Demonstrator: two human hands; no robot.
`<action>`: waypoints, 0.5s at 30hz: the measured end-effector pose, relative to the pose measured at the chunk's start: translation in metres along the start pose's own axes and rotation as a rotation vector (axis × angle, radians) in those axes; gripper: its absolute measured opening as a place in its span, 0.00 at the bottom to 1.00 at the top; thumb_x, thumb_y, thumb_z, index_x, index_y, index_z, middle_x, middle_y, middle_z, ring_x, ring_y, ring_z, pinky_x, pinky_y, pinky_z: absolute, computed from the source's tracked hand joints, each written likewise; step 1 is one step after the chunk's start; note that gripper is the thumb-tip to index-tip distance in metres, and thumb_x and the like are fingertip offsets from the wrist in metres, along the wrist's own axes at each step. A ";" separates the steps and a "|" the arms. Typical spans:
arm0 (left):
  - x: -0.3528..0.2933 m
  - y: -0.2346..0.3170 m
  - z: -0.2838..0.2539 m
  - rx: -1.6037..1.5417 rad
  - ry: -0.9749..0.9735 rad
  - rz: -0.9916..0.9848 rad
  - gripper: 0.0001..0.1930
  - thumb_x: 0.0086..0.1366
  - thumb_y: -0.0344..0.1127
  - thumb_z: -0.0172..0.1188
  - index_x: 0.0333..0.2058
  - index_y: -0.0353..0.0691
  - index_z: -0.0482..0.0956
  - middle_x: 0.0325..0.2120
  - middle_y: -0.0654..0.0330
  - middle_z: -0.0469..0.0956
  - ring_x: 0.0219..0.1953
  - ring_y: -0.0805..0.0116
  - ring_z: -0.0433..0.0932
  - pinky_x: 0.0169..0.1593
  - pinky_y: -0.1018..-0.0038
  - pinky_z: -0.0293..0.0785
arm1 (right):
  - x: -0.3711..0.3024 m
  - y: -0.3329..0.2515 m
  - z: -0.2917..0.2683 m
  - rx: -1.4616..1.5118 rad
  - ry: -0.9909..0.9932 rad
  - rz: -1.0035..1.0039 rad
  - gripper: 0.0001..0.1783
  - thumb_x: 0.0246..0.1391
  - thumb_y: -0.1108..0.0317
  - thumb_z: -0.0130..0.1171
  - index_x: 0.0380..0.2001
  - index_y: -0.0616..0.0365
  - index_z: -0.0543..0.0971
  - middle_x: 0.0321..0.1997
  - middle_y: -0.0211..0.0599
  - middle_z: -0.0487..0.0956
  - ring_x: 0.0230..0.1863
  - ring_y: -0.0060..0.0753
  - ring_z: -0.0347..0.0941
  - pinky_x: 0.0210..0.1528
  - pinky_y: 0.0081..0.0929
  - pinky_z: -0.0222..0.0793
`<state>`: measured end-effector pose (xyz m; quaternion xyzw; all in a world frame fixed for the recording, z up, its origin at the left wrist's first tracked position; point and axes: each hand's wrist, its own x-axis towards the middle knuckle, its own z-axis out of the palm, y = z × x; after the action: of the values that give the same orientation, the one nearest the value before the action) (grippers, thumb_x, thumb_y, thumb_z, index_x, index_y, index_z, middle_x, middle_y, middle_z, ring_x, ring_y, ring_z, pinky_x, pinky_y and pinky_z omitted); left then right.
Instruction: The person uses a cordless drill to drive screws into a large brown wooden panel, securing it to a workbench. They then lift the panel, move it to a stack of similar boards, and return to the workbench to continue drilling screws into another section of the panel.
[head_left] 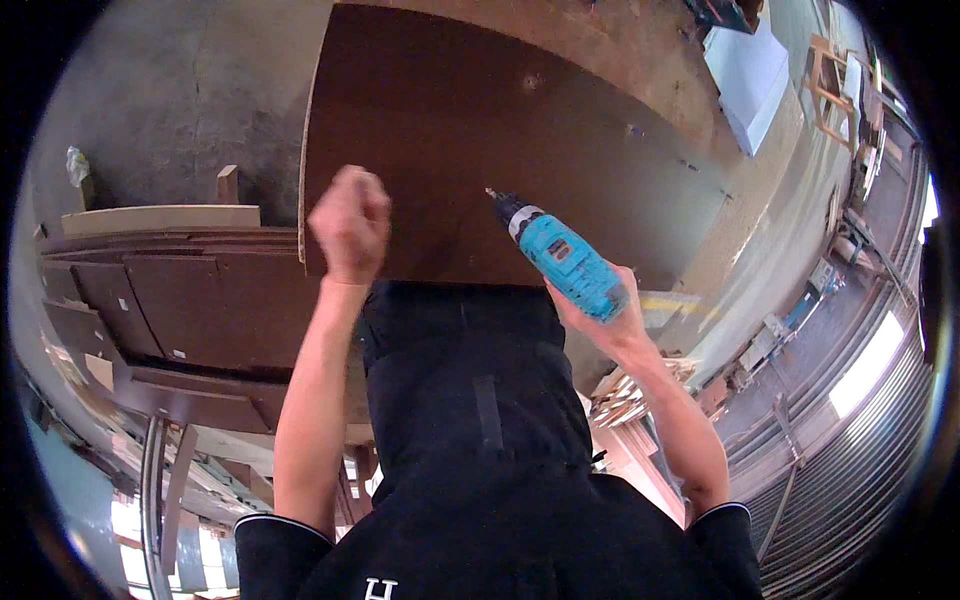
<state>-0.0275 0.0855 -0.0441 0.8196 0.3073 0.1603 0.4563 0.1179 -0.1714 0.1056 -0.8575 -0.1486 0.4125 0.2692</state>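
Observation:
A teal and black cordless drill (568,258) is gripped in my right hand (622,322), its fingers largely hidden behind the tool's body. The drill's bit points up and to the left, over a large dark brown board (440,120). Near that board's left edge, my left hand (350,225) is closed with its fingers curled in. Whatever it may hold is hidden and slightly blurred. The board reaches from just in front of my body to the far side of the view.
Brown panels (190,305) are stacked on the left, beside a pale wood strip (160,219). A whitish sheet (748,80) lies at the far right, near a wooden frame (828,95). Wood offcuts (640,388) are piled beside my right forearm.

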 end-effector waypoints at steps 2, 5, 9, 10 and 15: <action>0.012 -0.011 -0.027 0.241 0.236 -0.013 0.05 0.63 0.22 0.53 0.29 0.38 0.72 0.24 0.53 0.71 0.28 0.54 0.74 0.33 0.66 0.70 | -0.010 -0.002 0.005 -0.031 -0.038 0.011 0.16 0.42 0.72 0.69 0.39 0.60 0.81 0.26 0.41 0.82 0.28 0.38 0.79 0.34 0.28 0.75; 0.012 -0.032 -0.044 0.319 0.348 -0.247 0.12 0.76 0.36 0.47 0.40 0.32 0.74 0.31 0.46 0.77 0.33 0.48 0.76 0.39 0.63 0.73 | -0.028 0.002 0.012 -0.075 -0.082 -0.004 0.12 0.46 0.75 0.68 0.36 0.63 0.81 0.23 0.36 0.81 0.25 0.21 0.74 0.32 0.26 0.74; -0.011 -0.051 -0.031 0.352 0.266 -0.369 0.15 0.76 0.40 0.46 0.44 0.32 0.74 0.32 0.41 0.79 0.36 0.40 0.79 0.39 0.58 0.73 | -0.049 0.013 0.021 -0.075 -0.115 -0.034 0.16 0.42 0.78 0.66 0.39 0.61 0.80 0.21 0.36 0.79 0.23 0.21 0.73 0.31 0.27 0.73; -0.012 -0.052 -0.029 0.348 0.280 -0.362 0.15 0.76 0.40 0.46 0.45 0.32 0.74 0.33 0.40 0.79 0.37 0.39 0.79 0.40 0.57 0.73 | -0.054 0.017 0.023 -0.071 -0.131 -0.003 0.17 0.41 0.78 0.66 0.39 0.61 0.80 0.20 0.37 0.78 0.23 0.22 0.73 0.30 0.27 0.72; -0.014 -0.057 -0.025 0.364 0.285 -0.381 0.16 0.76 0.42 0.45 0.47 0.34 0.73 0.34 0.40 0.81 0.39 0.36 0.79 0.41 0.53 0.74 | -0.067 0.037 0.035 -0.080 -0.073 -0.105 0.17 0.38 0.76 0.65 0.37 0.58 0.80 0.21 0.41 0.77 0.22 0.37 0.74 0.30 0.28 0.72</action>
<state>-0.0723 0.1152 -0.0784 0.7846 0.5404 0.1276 0.2759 0.0509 -0.2216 0.1080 -0.8431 -0.2194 0.4224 0.2502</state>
